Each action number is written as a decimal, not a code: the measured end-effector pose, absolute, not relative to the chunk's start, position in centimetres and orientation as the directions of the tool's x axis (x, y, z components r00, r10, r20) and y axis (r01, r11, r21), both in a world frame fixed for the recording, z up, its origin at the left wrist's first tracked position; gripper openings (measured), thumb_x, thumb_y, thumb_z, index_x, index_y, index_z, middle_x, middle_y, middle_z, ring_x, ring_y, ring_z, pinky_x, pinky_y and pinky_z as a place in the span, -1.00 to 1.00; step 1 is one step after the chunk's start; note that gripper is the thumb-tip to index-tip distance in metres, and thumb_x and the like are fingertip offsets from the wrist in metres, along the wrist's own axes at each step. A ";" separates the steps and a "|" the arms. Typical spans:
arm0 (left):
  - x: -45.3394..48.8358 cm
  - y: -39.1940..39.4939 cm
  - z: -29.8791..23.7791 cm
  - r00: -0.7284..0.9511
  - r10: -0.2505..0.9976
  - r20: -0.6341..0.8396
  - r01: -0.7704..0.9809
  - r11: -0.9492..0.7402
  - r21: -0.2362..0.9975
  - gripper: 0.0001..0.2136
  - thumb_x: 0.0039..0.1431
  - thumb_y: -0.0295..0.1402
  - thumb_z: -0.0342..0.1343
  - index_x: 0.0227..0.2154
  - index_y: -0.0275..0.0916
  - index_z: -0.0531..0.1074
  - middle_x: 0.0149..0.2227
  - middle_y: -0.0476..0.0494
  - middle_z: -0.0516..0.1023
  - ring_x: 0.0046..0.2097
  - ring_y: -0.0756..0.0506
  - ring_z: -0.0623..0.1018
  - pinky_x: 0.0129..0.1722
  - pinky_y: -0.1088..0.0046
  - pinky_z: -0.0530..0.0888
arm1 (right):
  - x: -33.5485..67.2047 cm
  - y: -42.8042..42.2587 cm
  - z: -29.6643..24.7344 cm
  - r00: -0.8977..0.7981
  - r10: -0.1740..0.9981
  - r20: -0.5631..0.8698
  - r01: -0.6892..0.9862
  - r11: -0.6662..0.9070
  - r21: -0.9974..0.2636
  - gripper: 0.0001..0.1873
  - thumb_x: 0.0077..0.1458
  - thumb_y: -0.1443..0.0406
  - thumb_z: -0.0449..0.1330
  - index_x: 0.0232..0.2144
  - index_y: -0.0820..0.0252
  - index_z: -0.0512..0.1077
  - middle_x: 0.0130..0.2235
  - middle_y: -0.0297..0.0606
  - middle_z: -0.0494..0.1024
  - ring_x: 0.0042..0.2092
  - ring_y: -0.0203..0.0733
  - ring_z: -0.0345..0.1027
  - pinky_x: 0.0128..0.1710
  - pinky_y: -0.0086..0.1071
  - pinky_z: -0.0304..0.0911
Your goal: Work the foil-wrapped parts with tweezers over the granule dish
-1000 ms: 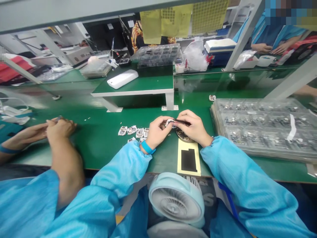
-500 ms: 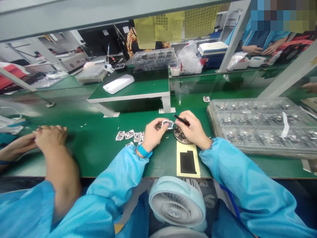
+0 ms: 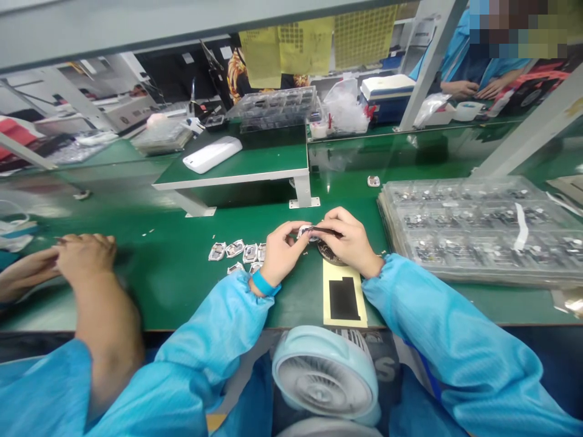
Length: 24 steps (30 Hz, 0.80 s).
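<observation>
Just above the green desk (image 3: pixel 177 285), the left hand (image 3: pixel 281 254) pinches a small silver part (image 3: pixel 303 231) between thumb and fingers, while the right hand (image 3: pixel 351 244) grips a thin dark tool (image 3: pixel 326 230) with its tip at that part. Both hands meet over a round dish (image 3: pixel 328 256), with a row of similar parts (image 3: pixel 237 249) just to the left and a stack of clear trays (image 3: pixel 478 227) to the right.

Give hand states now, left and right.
Left hand: closed, pinching a small white part.
Right hand: closed on a thin dark tool, its tip at the part.
</observation>
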<state>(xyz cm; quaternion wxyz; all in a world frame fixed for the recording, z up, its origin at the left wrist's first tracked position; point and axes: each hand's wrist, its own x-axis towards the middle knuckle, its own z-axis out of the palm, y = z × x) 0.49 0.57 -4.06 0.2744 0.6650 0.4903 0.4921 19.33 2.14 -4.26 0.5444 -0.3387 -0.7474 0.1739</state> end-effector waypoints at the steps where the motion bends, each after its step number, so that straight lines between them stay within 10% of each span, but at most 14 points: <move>1: 0.5 0.6 -4.2 0.024 0.924 0.382 0.372 -0.363 0.854 -0.80 0.22 -0.24 0.27 -0.14 -0.18 0.63 -0.23 -0.09 0.64 -0.39 0.02 0.46 -0.42 0.50 0.37 | 19.3 2.1 -4.3 -0.178 0.698 0.694 0.329 0.706 -0.627 -0.90 0.25 0.23 0.31 -0.22 0.07 0.63 -0.23 -0.26 0.48 -0.21 -0.21 0.45 -0.20 -0.33 0.39; 24: 0.6 1.2 -3.4 -0.016 0.956 0.293 0.186 -0.285 0.940 -0.76 0.17 -0.19 0.31 -0.20 -0.23 0.63 -0.25 -0.15 0.67 -0.27 -0.09 0.59 -0.24 0.38 0.53 | 22.2 2.1 -2.9 -0.284 0.884 0.372 0.749 0.447 -0.490 -0.82 0.36 0.20 0.13 -0.21 0.11 0.50 -0.21 -0.23 0.52 -0.23 -0.10 0.45 -0.28 -0.28 0.25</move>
